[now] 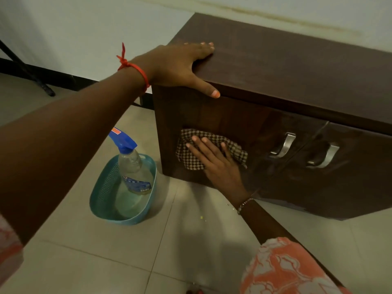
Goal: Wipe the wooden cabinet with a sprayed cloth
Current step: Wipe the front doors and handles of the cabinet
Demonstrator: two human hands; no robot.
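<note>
The dark wooden cabinet stands low against the wall. My right hand lies flat on a brown-and-white checked cloth, pressing it against the left door front near the cabinet's lower left corner. My left hand rests palm down on the cabinet's top left corner, fingers spread, thumb hanging over the front edge. A red thread is tied round that wrist.
A teal plastic basket sits on the tiled floor left of the cabinet, holding a clear spray bottle with a blue trigger head. Two metal handles stick out of the doors, right of the cloth. A black stand leg crosses the far left.
</note>
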